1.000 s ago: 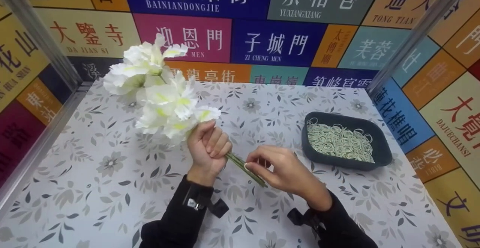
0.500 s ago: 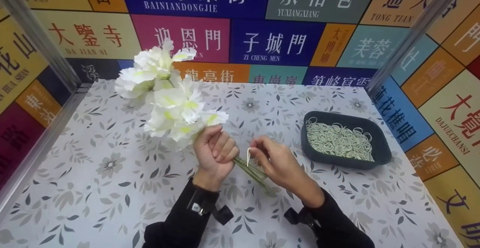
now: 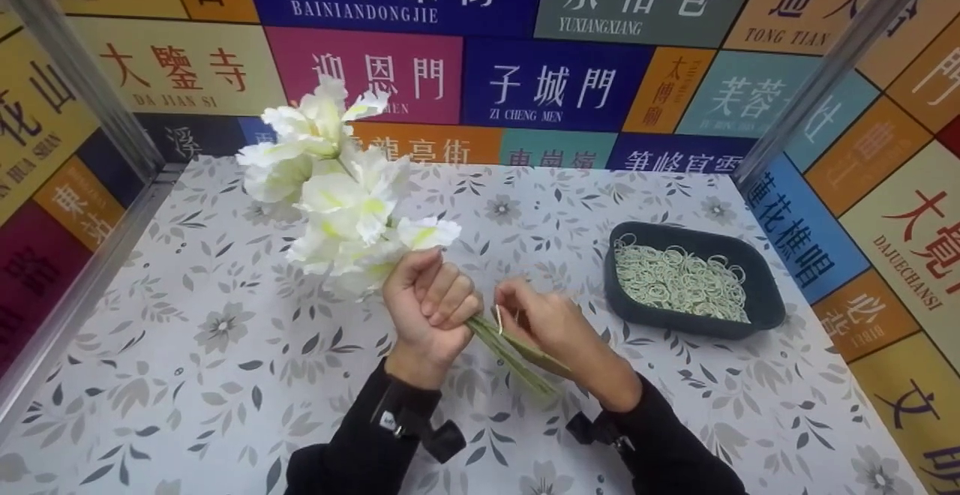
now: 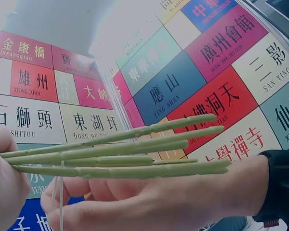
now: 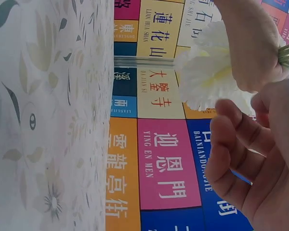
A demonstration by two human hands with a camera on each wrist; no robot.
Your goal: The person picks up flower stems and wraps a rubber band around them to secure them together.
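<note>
My left hand [image 3: 431, 304] grips a bundle of artificial flowers by the green stems [image 3: 517, 364], fist wrapped round them just below the blooms. Ruffled white blooms [image 3: 345, 195] with yellow-green centres spread out to the upper left. The bare stem ends point down and right; the left wrist view shows several of them [image 4: 135, 154] fanned slightly apart. Beside the fist, my right hand [image 3: 555, 330] pinches a pale rubber band [image 3: 499, 320] at the stems. Two strands of that rubber band [image 4: 61, 202] hang down by the stems near the left fist. The right palm is partly hidden.
A dark rectangular tub [image 3: 772, 319] full of pale rubber bands [image 3: 682, 285] stands on the right of the table. The tablecloth [image 3: 225, 397] has a grey leaf-and-flower print. Sign-printed panels [image 3: 555, 82] wall in the back and both sides.
The bouquet and left hand have shifted slightly right. My right hand has drawn the rubber band up the stems closer to the left fist, and the stem ends have spread apart.
</note>
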